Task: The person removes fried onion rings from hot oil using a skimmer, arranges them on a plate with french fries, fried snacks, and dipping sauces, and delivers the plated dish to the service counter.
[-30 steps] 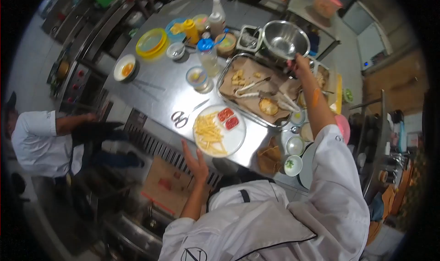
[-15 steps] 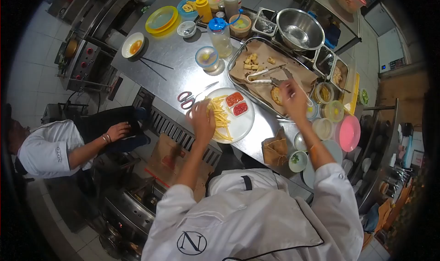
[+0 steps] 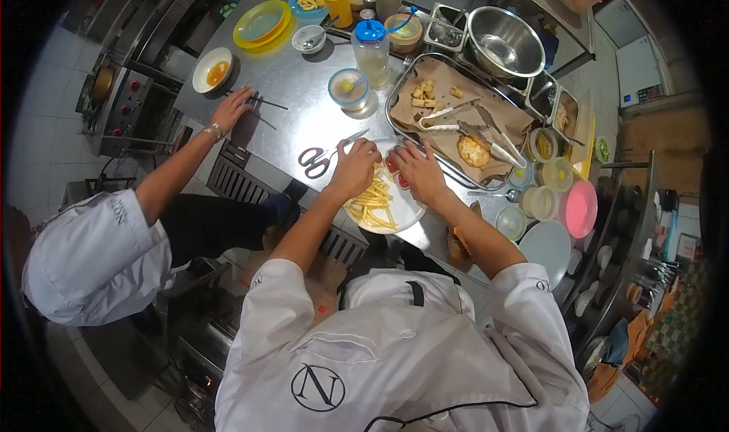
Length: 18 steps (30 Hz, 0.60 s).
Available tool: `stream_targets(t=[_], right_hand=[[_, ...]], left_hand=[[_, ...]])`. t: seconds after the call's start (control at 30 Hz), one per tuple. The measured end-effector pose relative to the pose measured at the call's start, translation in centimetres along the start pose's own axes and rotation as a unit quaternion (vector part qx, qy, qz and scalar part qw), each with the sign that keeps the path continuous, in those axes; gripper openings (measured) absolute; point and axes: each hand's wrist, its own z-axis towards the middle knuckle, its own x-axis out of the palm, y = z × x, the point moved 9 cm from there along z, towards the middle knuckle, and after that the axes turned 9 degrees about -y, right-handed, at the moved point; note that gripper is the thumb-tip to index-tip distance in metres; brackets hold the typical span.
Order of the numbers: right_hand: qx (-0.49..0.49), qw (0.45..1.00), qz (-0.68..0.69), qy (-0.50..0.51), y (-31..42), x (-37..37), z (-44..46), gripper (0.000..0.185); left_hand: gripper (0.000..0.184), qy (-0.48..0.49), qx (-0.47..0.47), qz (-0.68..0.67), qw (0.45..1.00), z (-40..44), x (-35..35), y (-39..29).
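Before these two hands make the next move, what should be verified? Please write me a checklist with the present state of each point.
1. Fries on the plate: ok.
2. Red sauce cups on the plate: ok, partly covered by the right hand.
3. Right hand's grip on the cups: cannot tell.
4. Scissors clear of the left hand: cannot tell; the blades lie very close.
5. Co-worker's hand away from the plate: ok, near the chopsticks.
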Motion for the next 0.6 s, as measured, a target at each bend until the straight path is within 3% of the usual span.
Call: stream_targets(t=[0.2,0.3,0.37,0.4,0.47,0.53,0.6], right_hand=[[0.005,1.0,0.008,0.013,0.1,-0.1,-1.0,0.071],[-0.013,1.0,0.005,-0.017,0.7,-0.3,-1.2,0.069],[-0.015,0.999,0.028,-0.016,1.0,-0.5,-1.4,0.071],[-0.016,0.999,0.028,-0.014,1.1,-0.4,-1.5,0.071],[-0.03,0.999,0.035,-0.027,1.3,-0.5,-1.8,0.072],[-0.03,0.998,0.057,-0.017,1.7,-0.7,-2.1,0.075],[-0.032,0.996,0.079,-0.008,2.1,-1.2,-2.4,0.077]], left_hand=[[0.02,-0.001,0.012,-0.09,0.996,-2.4,0.3,-0.3],[0.026,-0.067,0.027,-0.097,0.993,-3.5,-2.1,-1.7],[0.035,-0.176,-0.065,-0.15,0.971,-4.7,-4.6,-1.1],[0.035,-0.176,-0.066,-0.151,0.97,-5.5,-3.8,-1.2],[0.048,-0.357,-0.199,-0.252,0.877,-9.4,-3.6,1.5],[0.053,-0.374,-0.239,-0.216,0.869,-11.4,-1.9,0.6],[0.055,-0.381,-0.307,-0.273,0.828,-12.4,0.5,1.2]])
